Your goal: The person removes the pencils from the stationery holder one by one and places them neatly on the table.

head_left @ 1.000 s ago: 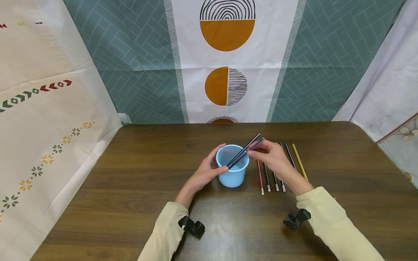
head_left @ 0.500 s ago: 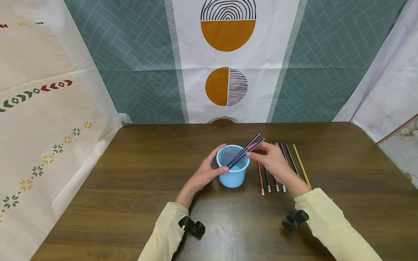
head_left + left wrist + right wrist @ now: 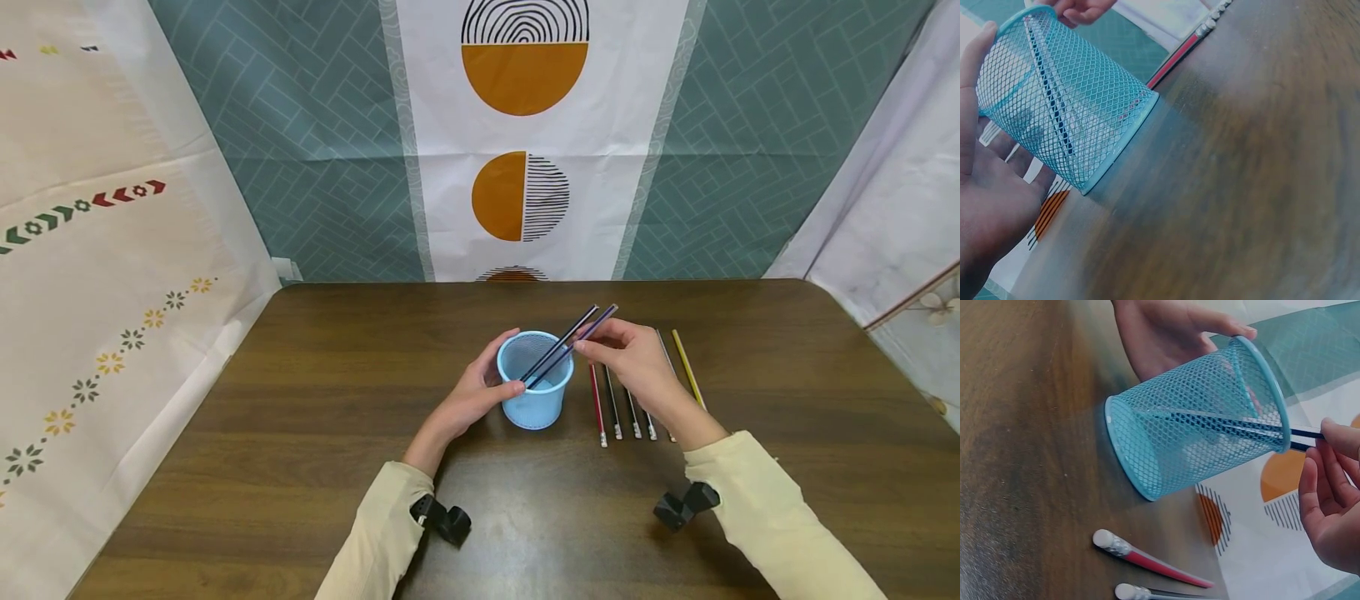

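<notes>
A light blue mesh pencil cup (image 3: 534, 411) stands upright on the table. My left hand (image 3: 472, 396) grips it from the left, thumb over the near rim and the other fingers round the far side. Two pencils lean inside the cup, their upper ends sticking out to the right. One is dark with pale stripes (image 3: 577, 326); the other is a purple-blue pencil (image 3: 605, 315). My right hand (image 3: 633, 358), at the cup's right rim, pinches the purple-blue pencil between thumb and fingers. In the right wrist view, both pencils show through the mesh (image 3: 1191, 456).
Right of the cup, several pencils lie side by side with eraser ends toward me, including a red pencil (image 3: 597, 405) and a yellow pencil (image 3: 688, 371). My right hand and forearm cover part of the row. The brown wooden table (image 3: 300, 467) ends at a patterned cloth backdrop (image 3: 337, 208).
My right hand has shifted slightly up and right, and the purple-blue pencil's upper end has moved the same way, away from the striped one. My left hand and the cup have stayed put.
</notes>
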Available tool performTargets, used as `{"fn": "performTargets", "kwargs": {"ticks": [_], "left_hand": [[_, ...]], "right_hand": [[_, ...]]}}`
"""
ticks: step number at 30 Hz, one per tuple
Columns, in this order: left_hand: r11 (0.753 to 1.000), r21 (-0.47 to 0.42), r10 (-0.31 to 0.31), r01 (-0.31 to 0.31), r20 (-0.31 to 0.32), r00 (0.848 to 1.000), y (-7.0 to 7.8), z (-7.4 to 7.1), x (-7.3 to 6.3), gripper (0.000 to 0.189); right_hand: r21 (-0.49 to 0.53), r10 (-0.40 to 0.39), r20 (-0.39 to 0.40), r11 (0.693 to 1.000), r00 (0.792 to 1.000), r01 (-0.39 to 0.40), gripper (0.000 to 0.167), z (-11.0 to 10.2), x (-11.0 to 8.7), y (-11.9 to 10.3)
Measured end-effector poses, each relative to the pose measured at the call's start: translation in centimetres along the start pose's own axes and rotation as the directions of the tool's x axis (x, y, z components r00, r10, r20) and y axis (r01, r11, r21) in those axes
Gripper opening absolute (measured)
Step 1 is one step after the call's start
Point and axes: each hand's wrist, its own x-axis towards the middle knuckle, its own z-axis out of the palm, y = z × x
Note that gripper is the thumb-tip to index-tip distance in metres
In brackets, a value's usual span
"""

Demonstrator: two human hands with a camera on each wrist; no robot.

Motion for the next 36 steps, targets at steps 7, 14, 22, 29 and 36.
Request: {"fn": "performTargets", "kwargs": {"ticks": [7, 14, 22, 29, 36], "left_hand": [[1.000, 0.000, 0.007, -0.007, -0.005, 1.000, 0.0, -0.1, 0.1, 0.087], [1.000, -0.022, 0.009, -0.008, 0.002, 1.000, 0.0, -0.1, 0.0, 0.079], [1.000, -0.011, 0.007, -0.007, -0.004, 1.000, 0.0, -0.1, -0.1, 0.081], [1.000, -0.010, 0.006, -0.006, -0.010, 1.000, 0.0, 0.0, -0.1, 0.080], [1.000, 0.003, 0.007, -0.007, -0.018, 1.000, 0.1, 0.1, -0.2, 0.079]], "right_hand": [[0.022, -0.055, -0.010, 0.998, 0.998, 0.055, 0.024, -0.6, -0.3, -1.0], [-0.020, -0.104, 0.031, 0.994, 0.994, 0.104, 0.022, -1.0, -0.4, -1.9], [-0.047, -0.209, 0.009, 0.977, 0.978, 0.210, 0.016, -1.6, -0.8, -3.4], [0.006, -0.292, -0.044, 0.956, 0.956, 0.292, 0.013, -2.5, -0.8, -4.7], [0.092, -0.340, -0.092, 0.933, 0.936, 0.348, 0.009, -3.6, -0.9, -5.9]]}}
